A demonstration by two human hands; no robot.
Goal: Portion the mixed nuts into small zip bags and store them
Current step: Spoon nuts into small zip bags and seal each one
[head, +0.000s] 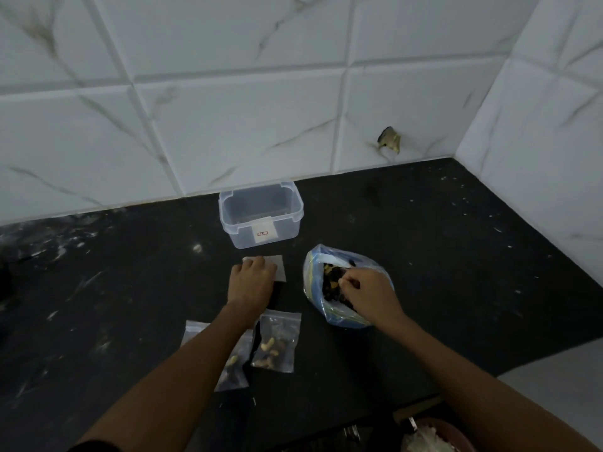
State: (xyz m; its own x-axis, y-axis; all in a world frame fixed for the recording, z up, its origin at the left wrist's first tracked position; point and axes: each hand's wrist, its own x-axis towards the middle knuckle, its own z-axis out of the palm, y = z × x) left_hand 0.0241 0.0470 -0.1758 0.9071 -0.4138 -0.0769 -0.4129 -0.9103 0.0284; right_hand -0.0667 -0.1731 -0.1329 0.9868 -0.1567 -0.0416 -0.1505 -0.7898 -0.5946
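Two filled zip bags [277, 342] lie near, while the left hand [251, 282] rests with fingers curled on an empty small bag [279, 268] on the counter [440, 272]. The right hand [368, 290], fingers pinched on nuts, is in the large nut bag [318, 265] just right. That floppy bag could tip and spill; the container [261, 216] waits far.

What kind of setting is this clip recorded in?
Most likely a home kitchen corner: a dark stone countertop meets white marble-look wall tiles, with a clear plastic food container by the wall.
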